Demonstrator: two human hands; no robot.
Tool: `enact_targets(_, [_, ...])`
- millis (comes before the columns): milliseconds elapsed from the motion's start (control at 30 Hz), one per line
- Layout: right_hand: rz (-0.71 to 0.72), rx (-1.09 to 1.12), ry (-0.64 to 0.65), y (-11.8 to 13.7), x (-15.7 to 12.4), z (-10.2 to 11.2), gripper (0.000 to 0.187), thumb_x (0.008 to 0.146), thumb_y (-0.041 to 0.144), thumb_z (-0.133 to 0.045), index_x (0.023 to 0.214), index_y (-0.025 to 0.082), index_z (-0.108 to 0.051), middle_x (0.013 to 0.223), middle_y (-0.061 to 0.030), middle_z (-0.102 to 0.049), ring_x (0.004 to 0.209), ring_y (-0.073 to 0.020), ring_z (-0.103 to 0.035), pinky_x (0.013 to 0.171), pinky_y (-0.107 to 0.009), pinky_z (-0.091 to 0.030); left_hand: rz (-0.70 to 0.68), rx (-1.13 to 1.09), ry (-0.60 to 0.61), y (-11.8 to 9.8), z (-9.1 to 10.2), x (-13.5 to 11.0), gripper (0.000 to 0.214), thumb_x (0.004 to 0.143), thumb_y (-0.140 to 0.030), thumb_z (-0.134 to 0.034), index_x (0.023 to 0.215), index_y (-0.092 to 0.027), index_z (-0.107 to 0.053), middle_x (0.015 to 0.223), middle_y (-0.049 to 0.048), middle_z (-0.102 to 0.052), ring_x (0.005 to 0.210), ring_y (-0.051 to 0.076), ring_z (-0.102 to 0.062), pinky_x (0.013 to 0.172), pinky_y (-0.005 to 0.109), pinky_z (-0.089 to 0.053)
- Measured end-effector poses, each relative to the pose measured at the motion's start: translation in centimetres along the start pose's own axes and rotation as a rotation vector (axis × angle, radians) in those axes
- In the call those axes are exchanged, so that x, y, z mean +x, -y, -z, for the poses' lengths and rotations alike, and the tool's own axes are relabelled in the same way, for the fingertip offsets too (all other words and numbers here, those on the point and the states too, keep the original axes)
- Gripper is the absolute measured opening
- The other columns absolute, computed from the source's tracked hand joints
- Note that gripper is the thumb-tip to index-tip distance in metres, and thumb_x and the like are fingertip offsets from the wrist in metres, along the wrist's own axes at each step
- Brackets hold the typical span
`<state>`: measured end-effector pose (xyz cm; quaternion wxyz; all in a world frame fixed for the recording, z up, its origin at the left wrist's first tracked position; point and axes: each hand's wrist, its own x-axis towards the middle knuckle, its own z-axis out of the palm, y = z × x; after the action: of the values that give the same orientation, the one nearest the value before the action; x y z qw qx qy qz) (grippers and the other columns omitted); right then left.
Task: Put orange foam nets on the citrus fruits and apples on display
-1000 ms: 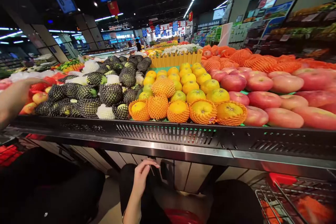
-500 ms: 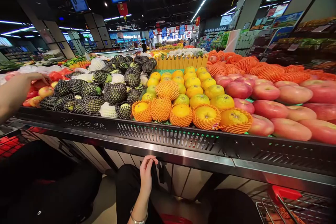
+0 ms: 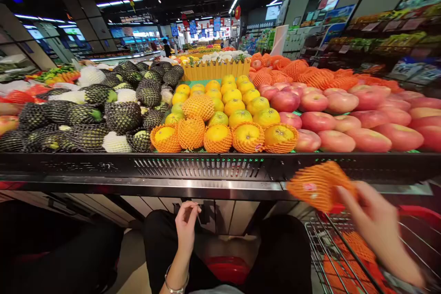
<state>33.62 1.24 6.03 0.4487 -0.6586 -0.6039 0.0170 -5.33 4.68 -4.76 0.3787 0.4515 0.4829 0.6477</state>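
At the near right of the scene, the right hand (image 3: 374, 213) reaches in from the lower right edge, forearm slanting up and to the left, the back of the hand partly turned to view. Its thumb and fingers close on an orange net sleeve (image 3: 310, 188), pinching it by its right end. The left hand (image 3: 186, 225) is raised near the centre, its forearm rising from the lower edge, with a silvery bracelet (image 3: 177, 288) at the wrist. Its fingers curl loosely toward the thumb with a narrow gap; whether something small sits between them, I cannot tell.

The sleeve looks flattened and creased, of ribbed foam mesh, broad in the middle and tapering to the left, with a small red and white label on its side. It hangs in the air before the near edge of the surface (image 3: 193, 184), above the left part of a wire cart (image 3: 314, 239) that holds more orange netting (image 3: 358, 245).

Beyond that edge, left to right, lie dark-netted fruit (image 3: 119, 117), yellow-orange citrus (image 3: 237, 106) with a near row of orange-netted citrus (image 3: 248, 134), and reddish apples (image 3: 336, 140).
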Motion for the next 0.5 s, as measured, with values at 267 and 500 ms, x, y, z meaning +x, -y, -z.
enact_targets(267, [0.053,0.417,0.406,3.7,-4.4,-6.9,0.021,0.090,0.039,-0.057,0.085,0.021,-0.067,0.086,-0.0065,-0.065,0.081,-0.0209,-0.062,0.072,-0.032,-0.051,-0.178,0.117,0.621,-3.3,-7.5,-3.6,0.041,0.079,-0.039,-0.069,0.116,-0.022,-0.060,0.105,0.0092,-0.064,0.097,0.023,-0.062,0.088,0.037,-0.049])
enact_targets(500, [0.023,0.634,0.237,4.8,-5.9,-6.5,0.023,0.090,0.031,-0.058,0.113,0.027,-0.061,0.108,-0.0071,-0.061,0.098,-0.0205,-0.061,0.086,-0.034,-0.052,-0.278,0.348,0.496,-3.6,-10.0,-4.6,0.017,0.084,-0.035,-0.063,0.084,-0.020,-0.071,0.085,0.0091,-0.069,0.086,0.026,-0.062,0.078,0.041,-0.051])
